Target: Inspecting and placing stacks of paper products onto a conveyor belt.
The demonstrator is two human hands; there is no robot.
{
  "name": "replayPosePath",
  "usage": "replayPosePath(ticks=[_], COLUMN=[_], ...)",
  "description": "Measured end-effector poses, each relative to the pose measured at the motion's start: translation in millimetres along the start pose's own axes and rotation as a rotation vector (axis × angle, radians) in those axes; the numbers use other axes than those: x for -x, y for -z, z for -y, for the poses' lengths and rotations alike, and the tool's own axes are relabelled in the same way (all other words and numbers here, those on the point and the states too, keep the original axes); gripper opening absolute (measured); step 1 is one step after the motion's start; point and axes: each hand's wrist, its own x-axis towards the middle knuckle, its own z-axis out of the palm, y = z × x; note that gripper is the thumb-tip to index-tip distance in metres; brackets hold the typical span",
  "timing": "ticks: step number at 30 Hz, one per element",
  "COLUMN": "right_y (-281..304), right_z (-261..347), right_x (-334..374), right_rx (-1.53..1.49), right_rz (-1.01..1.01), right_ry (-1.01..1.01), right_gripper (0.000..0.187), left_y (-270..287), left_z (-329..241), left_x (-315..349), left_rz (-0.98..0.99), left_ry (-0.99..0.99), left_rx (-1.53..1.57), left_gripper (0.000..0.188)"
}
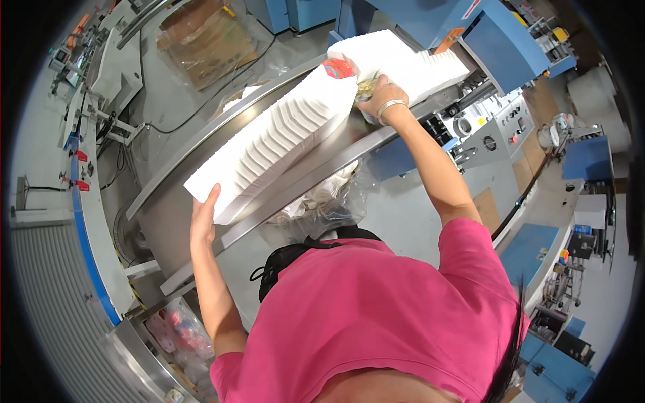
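A long white stack of folded paper sheets point(282, 134) lies on a steel conveyor trough point(168, 215) and runs toward a blue machine point(470, 33). My left hand point(203, 218) presses flat against the stack's near end, fingers spread. My right hand point(379, 91), with a silver bangle on the wrist, rests on top of the stack near its far part and grips a small crumpled yellowish piece. A red and white label point(338, 68) sits on the stack just left of that hand.
A clear plastic bag point(322, 201) hangs below the trough. Cardboard sheets point(208, 40) lie on the floor at the back. A grey control panel point(490, 134) sits to the right, a blue-edged conveyor point(87, 242) to the left. Packaged goods point(181, 329) fill a bin at lower left.
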Motion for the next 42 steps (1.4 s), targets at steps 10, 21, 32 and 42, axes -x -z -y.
replayPosePath(ticks=[10,21,32,42], right_y=[-44.2,20.2,-1.5,-12.2], right_z=[-10.2,47.9,91.0,154.1], right_x=[28.1,0.5,-13.1,32.6], right_rx=[-0.425,-0.374,-0.404,-0.841], right_rz=[-0.262,-0.486,0.242,0.855], right_ry=[-0.097,0.434,0.372,0.166], right_gripper=[0.073,0.034,0.1,0.068], left_y=[-4.9,-2.0,21.6,187.7], left_z=[-6.1,-0.9,-3.8,29.7], left_x=[0.1,7.2,10.0,29.1], left_rz=[-0.019,-0.029,-0.056,-0.011], left_ry=[-0.003,-0.026,0.02,0.126], left_rx=[0.001,-0.029,-0.031,0.245], left_gripper=[0.085,0.084,0.093,0.076])
